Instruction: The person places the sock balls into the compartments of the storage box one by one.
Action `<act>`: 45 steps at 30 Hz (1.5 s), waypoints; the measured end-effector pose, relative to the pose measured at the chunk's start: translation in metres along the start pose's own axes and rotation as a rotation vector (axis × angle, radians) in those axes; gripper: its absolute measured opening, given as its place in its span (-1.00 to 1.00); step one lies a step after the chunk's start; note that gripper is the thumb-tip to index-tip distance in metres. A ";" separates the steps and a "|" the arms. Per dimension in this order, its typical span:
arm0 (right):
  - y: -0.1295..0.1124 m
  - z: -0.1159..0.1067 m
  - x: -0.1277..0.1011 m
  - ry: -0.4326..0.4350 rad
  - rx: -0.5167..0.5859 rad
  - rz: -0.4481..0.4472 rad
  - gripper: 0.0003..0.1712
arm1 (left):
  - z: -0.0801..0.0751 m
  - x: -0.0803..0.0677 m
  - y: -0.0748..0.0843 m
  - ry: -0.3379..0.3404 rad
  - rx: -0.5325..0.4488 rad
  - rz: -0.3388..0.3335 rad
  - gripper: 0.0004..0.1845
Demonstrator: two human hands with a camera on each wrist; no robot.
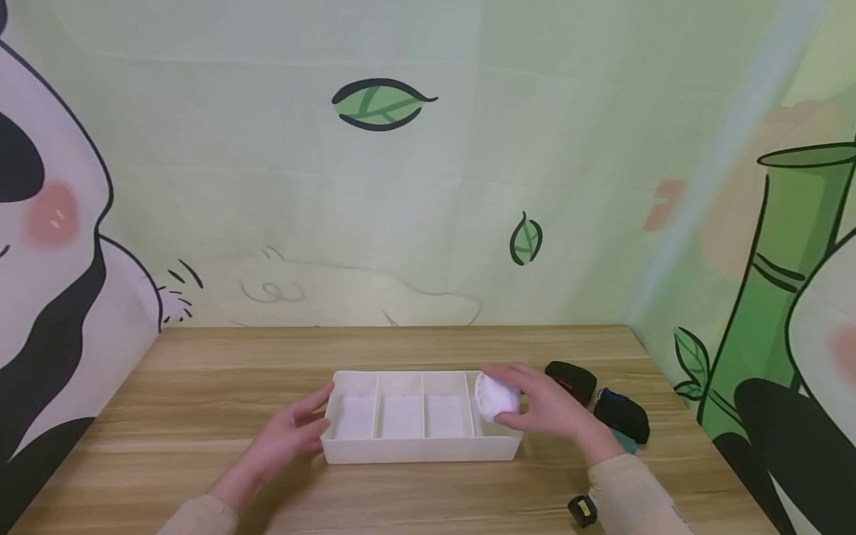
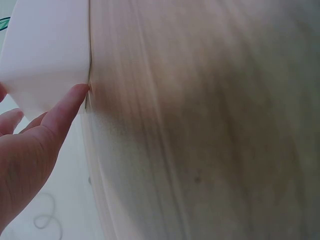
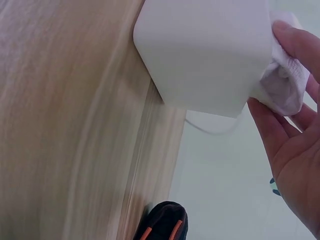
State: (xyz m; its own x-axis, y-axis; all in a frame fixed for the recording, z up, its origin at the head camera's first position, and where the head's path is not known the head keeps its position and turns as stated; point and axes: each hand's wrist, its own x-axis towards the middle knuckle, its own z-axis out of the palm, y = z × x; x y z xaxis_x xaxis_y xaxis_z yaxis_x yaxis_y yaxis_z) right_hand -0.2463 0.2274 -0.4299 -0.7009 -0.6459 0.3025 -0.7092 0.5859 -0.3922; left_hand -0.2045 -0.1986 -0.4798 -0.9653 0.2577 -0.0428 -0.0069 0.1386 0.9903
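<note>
A white divided box [image 1: 421, 446] sits on the wooden table [image 1: 200, 386], with several compartments in a row. My right hand [image 1: 545, 405] grips a white rolled cloth bundle [image 1: 495, 396] over the rightmost compartment. In the right wrist view the bundle [image 3: 285, 85] is pinched between my fingers at the corner of the box [image 3: 205, 55]. My left hand [image 1: 294, 431] rests with straight fingers against the box's left end. The left wrist view shows a fingertip [image 2: 75, 97] touching the box's wall [image 2: 45, 50].
Dark rolled bundles lie right of the box: a black one with red [image 1: 571, 379] and a dark blue one [image 1: 622, 416], also a teal one partly hidden under it. A small black and yellow item [image 1: 583, 511] lies near the front edge. Painted walls enclose the table behind and right.
</note>
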 end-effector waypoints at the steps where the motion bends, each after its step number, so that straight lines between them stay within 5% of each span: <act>1: 0.000 0.001 0.000 0.001 -0.003 0.001 -0.22 | 0.000 0.000 0.000 0.002 0.002 -0.001 -0.32; 22: -0.004 0.002 0.003 -0.066 -0.119 0.027 -0.20 | 0.001 0.000 0.000 0.004 -0.012 -0.007 -0.33; 45: 0.005 -0.019 -0.039 0.090 -0.017 0.069 -0.24 | 0.001 0.000 0.001 -0.016 -0.017 0.013 -0.32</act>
State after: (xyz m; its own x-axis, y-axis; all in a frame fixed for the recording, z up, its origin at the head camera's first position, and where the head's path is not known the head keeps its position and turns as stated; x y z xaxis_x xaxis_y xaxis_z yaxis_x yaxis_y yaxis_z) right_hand -0.2239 0.2644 -0.4272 -0.7515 -0.5577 0.3525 -0.6597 0.6362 -0.4000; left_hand -0.2041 -0.1976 -0.4791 -0.9610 0.2747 -0.0322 0.0007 0.1187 0.9929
